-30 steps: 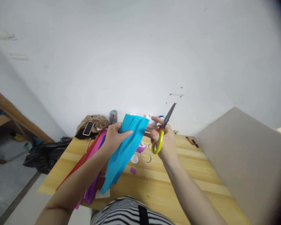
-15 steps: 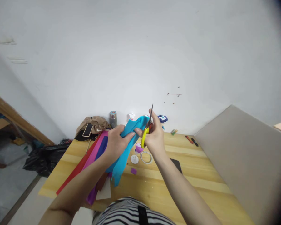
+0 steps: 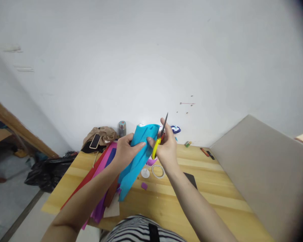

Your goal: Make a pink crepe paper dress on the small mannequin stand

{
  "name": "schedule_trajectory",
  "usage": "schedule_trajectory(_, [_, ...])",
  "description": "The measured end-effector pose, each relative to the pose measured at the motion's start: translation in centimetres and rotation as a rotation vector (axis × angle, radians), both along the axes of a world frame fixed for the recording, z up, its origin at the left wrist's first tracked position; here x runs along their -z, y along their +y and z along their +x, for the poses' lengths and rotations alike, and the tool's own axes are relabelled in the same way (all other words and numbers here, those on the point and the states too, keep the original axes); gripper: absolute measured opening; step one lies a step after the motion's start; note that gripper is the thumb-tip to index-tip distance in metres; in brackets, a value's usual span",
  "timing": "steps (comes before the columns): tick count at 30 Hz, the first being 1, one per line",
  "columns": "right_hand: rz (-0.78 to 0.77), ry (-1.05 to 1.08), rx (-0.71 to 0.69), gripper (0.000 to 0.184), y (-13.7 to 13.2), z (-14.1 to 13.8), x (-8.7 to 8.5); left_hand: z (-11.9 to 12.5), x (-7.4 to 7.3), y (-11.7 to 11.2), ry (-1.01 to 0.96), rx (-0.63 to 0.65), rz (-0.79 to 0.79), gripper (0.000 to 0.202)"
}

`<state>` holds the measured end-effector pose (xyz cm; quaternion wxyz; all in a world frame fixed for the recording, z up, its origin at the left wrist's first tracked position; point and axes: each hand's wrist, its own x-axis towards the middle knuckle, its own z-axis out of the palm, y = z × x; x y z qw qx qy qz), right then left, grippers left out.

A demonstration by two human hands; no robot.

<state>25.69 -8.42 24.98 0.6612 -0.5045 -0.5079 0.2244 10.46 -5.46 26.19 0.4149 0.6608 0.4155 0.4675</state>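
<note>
A bright blue sheet of crepe paper [image 3: 135, 168] hangs above the table, its lower end narrowing to a corner. My left hand [image 3: 125, 149] pinches its left side between thumb and fingers. Yellow-handled scissors [image 3: 156, 148] sit in my right hand [image 3: 168, 148], blades pointing up and away from the paper. The thumb of that hand also presses the sheet's right side. Below the hands lie a white tape ring [image 3: 158, 171], a white disc [image 3: 145, 173] and a small purple scrap [image 3: 144, 186].
Red, pink and purple paper sheets [image 3: 101, 174] lie at the table's left. A phone [image 3: 95, 141] rests by a brown cloth bag [image 3: 104, 134], beside a grey flask [image 3: 122, 128]. Markers [image 3: 204, 152] lie at the back right, near a grey panel [image 3: 255, 168]. A black bag [image 3: 47, 173] is on the floor.
The blue paper has spread wider between my hands, and its top edge now lies flatter. The scissors have tilted slightly to the right. Both hands keep their hold.
</note>
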Motion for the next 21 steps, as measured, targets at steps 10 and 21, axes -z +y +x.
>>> schedule_trajectory(10, [-0.072, 0.133, -0.030, 0.066, -0.6, 0.5, -1.1, -0.9, 0.4, 1.6, -0.406, 0.363, -0.468, 0.056])
schedule_trajectory(21, [-0.074, 0.107, -0.005, 0.055, -0.8, 0.4, -0.6, -0.6, 2.5, 0.8, -0.459, 0.395, -0.525, 0.054])
